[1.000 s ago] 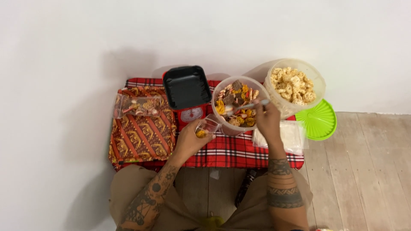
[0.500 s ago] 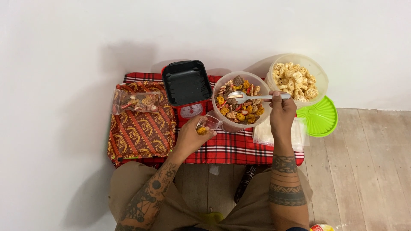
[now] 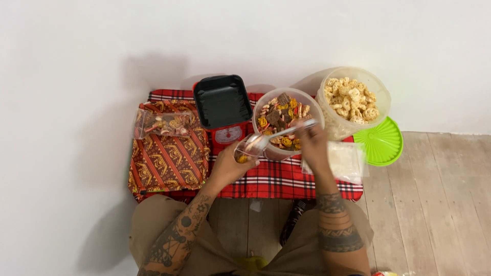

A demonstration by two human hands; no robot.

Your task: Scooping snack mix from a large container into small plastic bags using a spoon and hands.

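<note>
The person is sitting at a low table [image 3: 266, 186] covered with a red plaid cloth. The left hand [image 3: 228, 166] is holding a small clear bag [image 3: 247, 151] open, its fingers curled around the bag's lower part, where a few yellow pieces are lying. The right hand [image 3: 313, 145] is gripping the handle of a spoon [image 3: 279, 136], fingers closed on it, with the spoon's bowl tipped at the mouth of the bag. The step in hand appears to be the emptying of a spoonful of mixed snacks into the bag; the move calls for a steady tilt with the spoon kept over the opening so nothing spills on the cloth. The bag is sitting just beside the snack tub [image 3: 288, 122], touching its near wall, between tub and left palm.

Behind the bag a red scale [image 3: 225, 134] is carrying a black tray [image 3: 223, 102]. A filled bag [image 3: 162, 124] is lying on a patterned cloth [image 3: 169, 158]. A cracker tub [image 3: 353, 102], a green lid [image 3: 381, 143] and a stack of empty bags [image 3: 343, 161] are lying to the right.
</note>
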